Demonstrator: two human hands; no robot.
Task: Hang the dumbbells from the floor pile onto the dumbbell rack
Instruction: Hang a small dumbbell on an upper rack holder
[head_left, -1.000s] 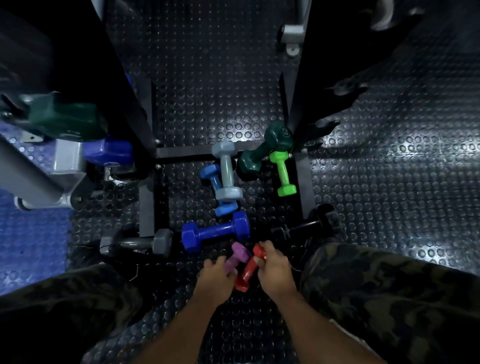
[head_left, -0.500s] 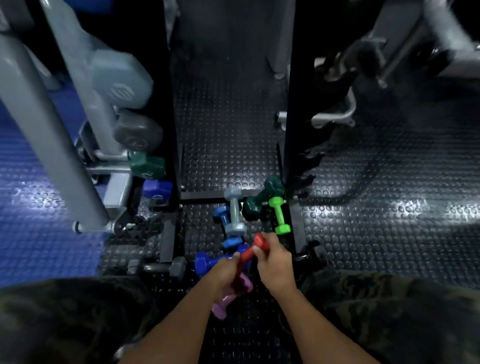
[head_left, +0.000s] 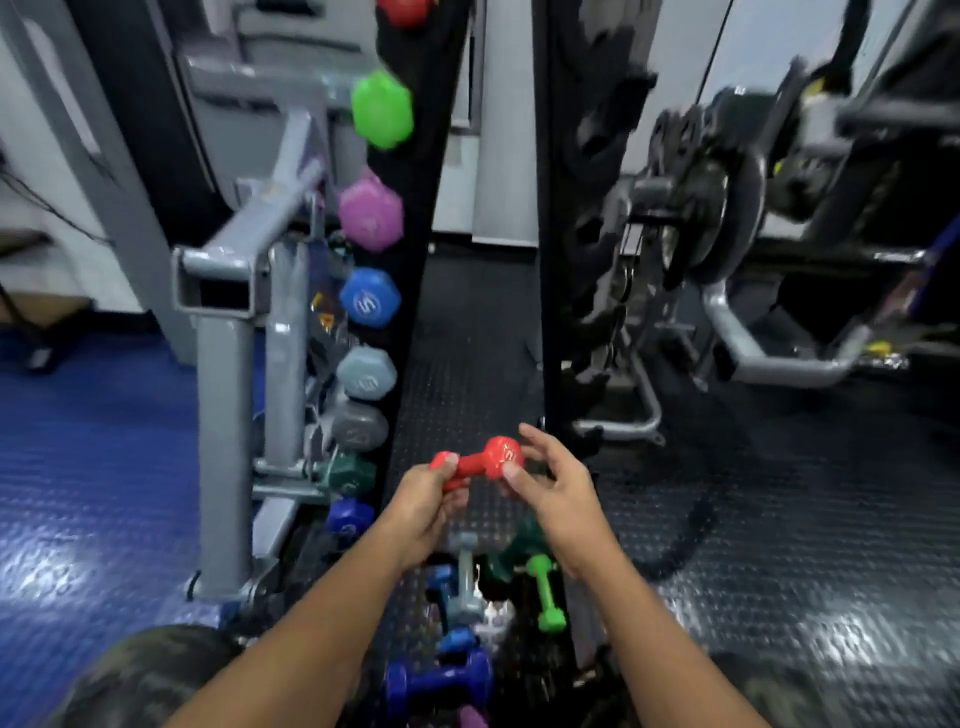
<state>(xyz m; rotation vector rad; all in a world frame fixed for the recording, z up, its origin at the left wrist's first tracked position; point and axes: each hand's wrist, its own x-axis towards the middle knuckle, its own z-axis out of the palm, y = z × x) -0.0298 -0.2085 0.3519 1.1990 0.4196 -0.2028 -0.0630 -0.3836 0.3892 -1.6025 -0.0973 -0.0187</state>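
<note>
Gym, black studded rubber floor (head_left: 779, 519), blue mat left of rack. Nearest: floor pile (head_left: 467, 597) at rack foot, below hands: blue, grey, dark green, lime dumbbells. Above pile: red dumbbell (head_left: 475, 464) held level between both hands, likely squared up for rack slot. Left hand (head_left: 423, 501) grips its left end, fingers curled round. Right hand (head_left: 553, 480) half open, fingertips on right head. Beyond: rack (head_left: 400, 291), coloured heads stacked on left post; red one at top.
</note>
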